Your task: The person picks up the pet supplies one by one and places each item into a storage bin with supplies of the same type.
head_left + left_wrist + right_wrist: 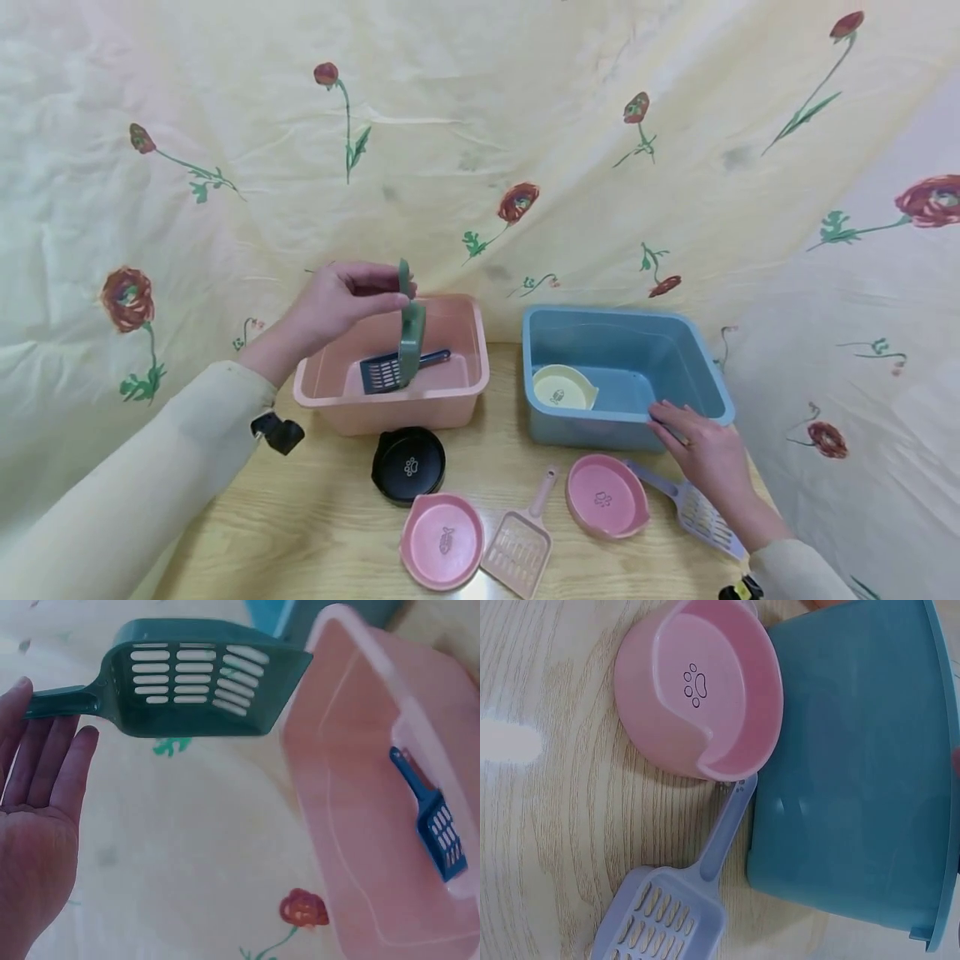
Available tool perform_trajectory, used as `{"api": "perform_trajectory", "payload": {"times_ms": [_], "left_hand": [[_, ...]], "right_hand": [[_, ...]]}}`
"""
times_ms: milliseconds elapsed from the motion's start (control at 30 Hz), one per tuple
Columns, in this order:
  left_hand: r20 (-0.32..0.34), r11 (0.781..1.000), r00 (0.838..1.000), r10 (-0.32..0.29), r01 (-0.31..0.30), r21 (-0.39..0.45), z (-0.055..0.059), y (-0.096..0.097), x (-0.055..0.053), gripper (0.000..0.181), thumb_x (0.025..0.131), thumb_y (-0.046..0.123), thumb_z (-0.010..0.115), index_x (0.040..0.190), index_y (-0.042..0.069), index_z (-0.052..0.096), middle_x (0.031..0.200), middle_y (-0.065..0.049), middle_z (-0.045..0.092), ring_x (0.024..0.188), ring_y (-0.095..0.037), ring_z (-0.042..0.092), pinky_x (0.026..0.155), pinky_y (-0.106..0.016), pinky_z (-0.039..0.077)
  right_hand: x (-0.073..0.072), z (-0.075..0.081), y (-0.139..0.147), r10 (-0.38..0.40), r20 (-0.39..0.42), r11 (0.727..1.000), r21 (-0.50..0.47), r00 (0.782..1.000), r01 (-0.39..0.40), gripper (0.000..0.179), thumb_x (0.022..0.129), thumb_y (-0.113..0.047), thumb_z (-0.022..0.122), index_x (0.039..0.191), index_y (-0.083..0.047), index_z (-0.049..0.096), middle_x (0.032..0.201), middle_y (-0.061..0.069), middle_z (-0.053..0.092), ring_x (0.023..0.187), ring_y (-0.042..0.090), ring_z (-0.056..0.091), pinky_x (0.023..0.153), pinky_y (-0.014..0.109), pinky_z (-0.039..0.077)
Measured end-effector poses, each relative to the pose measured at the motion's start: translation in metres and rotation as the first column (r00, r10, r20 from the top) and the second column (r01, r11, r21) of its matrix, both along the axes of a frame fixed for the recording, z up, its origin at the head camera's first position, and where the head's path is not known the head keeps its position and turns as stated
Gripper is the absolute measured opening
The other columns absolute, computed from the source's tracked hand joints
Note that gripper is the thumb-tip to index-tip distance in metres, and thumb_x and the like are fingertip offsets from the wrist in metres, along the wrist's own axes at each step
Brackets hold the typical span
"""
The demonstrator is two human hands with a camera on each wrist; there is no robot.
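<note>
My left hand (363,292) pinches the end of a green litter scoop (412,342) by its handle, between thumb and fingers. The scoop hangs over the pink litter box (390,408), head downward. In the left wrist view its slotted head (195,682) shows in full. A dark blue litter scoop (382,375) lies inside the pink box. My right hand (701,450) rests at the front rim of the blue litter box (585,425), fingers fairly straight. Inside that box, at its left, sits a cream pet bowl (558,388).
In front of the boxes on the wooden table (285,533) stand a black bowl (409,465), a pink bowl (444,542) and a darker pink bowl (606,497). A pink scoop (519,550) and a lavender scoop (705,517) lie beside them. A flowered cloth (450,125) hangs behind.
</note>
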State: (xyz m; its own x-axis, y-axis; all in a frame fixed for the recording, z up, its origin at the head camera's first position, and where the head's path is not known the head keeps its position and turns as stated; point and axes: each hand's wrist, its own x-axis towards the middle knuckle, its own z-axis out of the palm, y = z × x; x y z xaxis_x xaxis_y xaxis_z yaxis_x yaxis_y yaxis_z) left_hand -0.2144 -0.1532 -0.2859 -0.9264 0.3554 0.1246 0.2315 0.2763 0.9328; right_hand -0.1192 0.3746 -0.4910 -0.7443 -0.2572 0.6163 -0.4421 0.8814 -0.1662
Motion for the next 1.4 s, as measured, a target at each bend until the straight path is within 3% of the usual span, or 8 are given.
{"api": "perform_trajectory", "payload": {"times_ms": [200,367,500,600,700,833,1033,1400], "left_hand": [[0.062,0.994,0.996,0.066,-0.071,0.086,-0.012,-0.003,-0.023,0.041,0.099,0.019,0.080,0.135,0.002,0.072,0.119,-0.004,0.080,0.111,-0.013,0.075,0.099,-0.026,0.059],[0.147,0.967,0.983,0.108,-0.138,0.212,-0.040,-0.005,-0.045,0.043,0.098,0.013,0.080,0.137,-0.001,0.069,0.114,-0.002,0.080,0.107,-0.014,0.077,0.098,-0.031,0.061],[0.203,0.954,0.966,0.158,-0.203,0.221,-0.062,-0.008,-0.056,0.048,0.100,0.011,0.077,0.143,-0.006,0.063,0.124,-0.011,0.077,0.104,-0.010,0.076,0.100,-0.034,0.060],[0.224,0.959,0.954,0.197,-0.235,0.156,-0.074,-0.010,-0.058,0.051,0.100,0.016,0.078,0.146,-0.003,0.062,0.135,-0.017,0.072,0.113,-0.016,0.075,0.106,-0.039,0.057],[0.229,0.968,0.942,0.245,-0.252,0.002,-0.083,-0.013,-0.057,0.056,0.099,0.033,0.080,0.147,0.009,0.065,0.139,-0.011,0.070,0.126,-0.023,0.069,0.113,-0.043,0.053],[0.201,0.951,0.936,0.289,-0.256,-0.172,-0.096,-0.018,-0.056,0.063,0.093,0.052,0.082,0.145,0.021,0.068,0.141,-0.004,0.070,0.134,-0.025,0.063,0.117,-0.047,0.049],[0.133,0.931,0.941,0.310,-0.273,-0.241,-0.113,-0.020,-0.059,0.056,0.091,0.050,0.084,0.139,0.022,0.073,0.136,-0.002,0.074,0.132,-0.023,0.065,0.113,-0.046,0.053],[0.156,0.955,0.969,0.192,-0.148,-0.258,-0.122,-0.020,-0.059,0.047,0.100,0.023,0.080,0.142,0.008,0.069,0.137,-0.016,0.071,0.129,-0.033,0.066,0.109,-0.051,0.056]], "right_hand": [[0.001,0.000,-0.001,0.007,-0.012,1.000,0.001,1.000,-0.007,0.080,0.106,-0.068,0.036,0.113,-0.004,0.081,0.107,0.020,0.080,0.093,0.045,0.078,0.079,0.063,0.060],[0.000,0.000,-0.002,0.019,-0.030,1.000,-0.010,0.999,-0.020,0.078,0.105,-0.068,0.037,0.112,-0.005,0.082,0.107,0.018,0.081,0.093,0.045,0.078,0.079,0.063,0.059],[-0.001,0.002,-0.004,0.042,-0.024,0.999,-0.011,0.999,-0.042,0.075,0.106,-0.065,0.039,0.112,-0.003,0.082,0.107,0.019,0.080,0.093,0.045,0.078,0.079,0.063,0.059],[-0.002,0.004,-0.005,0.054,-0.013,0.998,-0.014,0.998,-0.054,0.073,0.107,-0.063,0.040,0.113,-0.003,0.081,0.109,0.021,0.080,0.094,0.048,0.077,0.078,0.064,0.060],[-0.002,0.003,-0.005,0.055,-0.004,0.998,-0.017,0.998,-0.055,0.073,0.107,-0.063,0.040,0.114,-0.003,0.081,0.111,0.021,0.079,0.095,0.050,0.077,0.077,0.064,0.060],[-0.002,0.003,-0.003,0.054,0.012,0.998,-0.025,0.998,-0.054,0.073,0.106,-0.063,0.040,0.115,-0.003,0.081,0.112,0.021,0.079,0.097,0.050,0.076,0.078,0.064,0.060],[0.001,0.004,-0.003,0.043,0.034,0.999,-0.035,0.998,-0.042,0.074,0.103,-0.064,0.039,0.116,-0.005,0.081,0.114,0.021,0.079,0.099,0.051,0.076,0.077,0.065,0.060],[0.004,0.006,-0.002,0.019,0.027,1.000,-0.018,0.999,-0.018,0.075,0.105,-0.065,0.039,0.114,-0.004,0.081,0.111,0.021,0.079,0.097,0.049,0.076,0.073,0.062,0.061]]}}
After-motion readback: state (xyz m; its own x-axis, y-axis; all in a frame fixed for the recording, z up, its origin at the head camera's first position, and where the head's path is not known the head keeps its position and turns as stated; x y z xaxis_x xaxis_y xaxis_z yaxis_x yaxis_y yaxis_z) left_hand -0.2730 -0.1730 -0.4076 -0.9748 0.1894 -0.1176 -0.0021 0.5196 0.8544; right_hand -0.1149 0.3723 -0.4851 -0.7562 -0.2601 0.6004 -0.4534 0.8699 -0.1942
